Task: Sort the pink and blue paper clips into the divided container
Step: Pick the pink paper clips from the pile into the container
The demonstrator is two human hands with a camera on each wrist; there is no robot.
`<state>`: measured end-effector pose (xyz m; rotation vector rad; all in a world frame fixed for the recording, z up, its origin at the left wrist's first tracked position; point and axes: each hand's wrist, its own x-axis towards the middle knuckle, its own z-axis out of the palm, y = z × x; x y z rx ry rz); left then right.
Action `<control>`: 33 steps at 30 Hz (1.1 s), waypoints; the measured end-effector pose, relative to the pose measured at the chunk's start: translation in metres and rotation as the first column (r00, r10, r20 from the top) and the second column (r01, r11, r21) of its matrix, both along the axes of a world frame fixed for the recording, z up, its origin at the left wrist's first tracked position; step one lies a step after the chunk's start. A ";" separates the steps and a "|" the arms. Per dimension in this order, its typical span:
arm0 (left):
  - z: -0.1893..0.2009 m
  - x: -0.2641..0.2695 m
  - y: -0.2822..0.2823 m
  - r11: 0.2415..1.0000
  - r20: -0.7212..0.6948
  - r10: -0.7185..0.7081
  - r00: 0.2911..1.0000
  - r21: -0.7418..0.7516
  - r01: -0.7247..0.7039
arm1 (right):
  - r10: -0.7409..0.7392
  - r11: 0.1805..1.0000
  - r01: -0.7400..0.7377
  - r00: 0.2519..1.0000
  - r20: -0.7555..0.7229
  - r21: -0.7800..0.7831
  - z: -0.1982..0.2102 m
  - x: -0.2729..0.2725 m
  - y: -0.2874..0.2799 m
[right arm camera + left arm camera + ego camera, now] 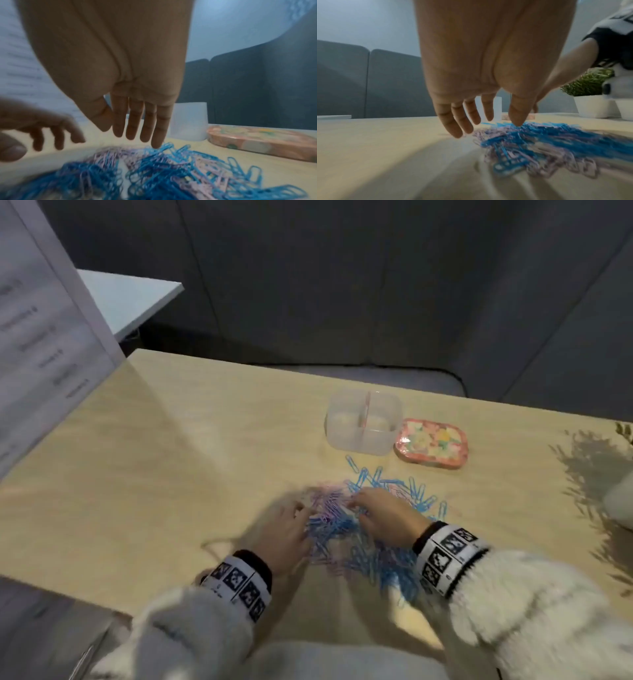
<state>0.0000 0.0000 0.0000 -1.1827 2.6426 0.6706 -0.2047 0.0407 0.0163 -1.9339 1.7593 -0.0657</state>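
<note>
Pale wood worktop [212, 440] fills the head view, backed by dark grey padded panels [342, 285] at twelve o'clock. Nearest the person, fluffy white sleeves [534, 611] and marker-printed wristbands [445, 553] lead to both hands over a mixed heap of pink and blue paper clips [346, 529]. The left hand [284, 537] sits at the heap's nine o'clock edge, the right hand [383, 517] at its two o'clock side; both are blurred here.

Only the wrist views show the fingers plainly. In the left wrist view the left hand [481, 75] hangs palm down, fingers [453, 121] straight and slightly spread, holding nothing, tips just above or touching the clips [539, 142]; which, I cannot tell. In the right wrist view the right hand [120, 81] is likewise flat, fingers [147, 124] straight and close together, the outermost tip touching blue clips [171, 169], gripping nothing. The left wrist view alone shows a green plant in a white pot [590, 100] at two o'clock.

Beyond the heap, at one o'clock, stands the clear divided container [363, 422], no clips visible inside, with a flowered pink lid [431, 443] lying just beside it at its three o'clock. Bare worktop stretches wide toward nine and ten o'clock, up to a printed white sheet [44, 313] standing at the left edge; the far edge runs just behind the container.
</note>
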 end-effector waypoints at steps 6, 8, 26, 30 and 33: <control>-0.037 -0.018 0.008 0.994 0.068 -0.088 0.994 -0.056 0.092 | 0.162 0.987 -0.163 0.976 -0.145 0.003 -0.037 0.012 -0.001; -0.035 -0.018 0.014 0.987 0.042 -0.122 0.992 -0.098 0.126 | 0.174 0.984 -0.177 0.967 -0.188 0.002 -0.037 0.007 0.006; -0.020 -0.041 -0.071 0.995 -0.152 0.062 0.986 -0.066 -0.072 | -0.197 0.980 0.197 0.980 -0.007 -0.016 -0.041 -0.009 -0.062; -0.024 -0.062 -0.074 0.998 -0.097 0.030 0.995 -0.051 -0.035 | -0.237 0.971 0.237 0.972 0.002 0.042 -0.043 -0.016 -0.057; -0.028 -0.059 -0.078 0.996 -0.102 0.059 0.993 -0.056 -0.065 | -0.308 0.946 0.309 0.951 -0.031 0.092 -0.041 -0.033 -0.045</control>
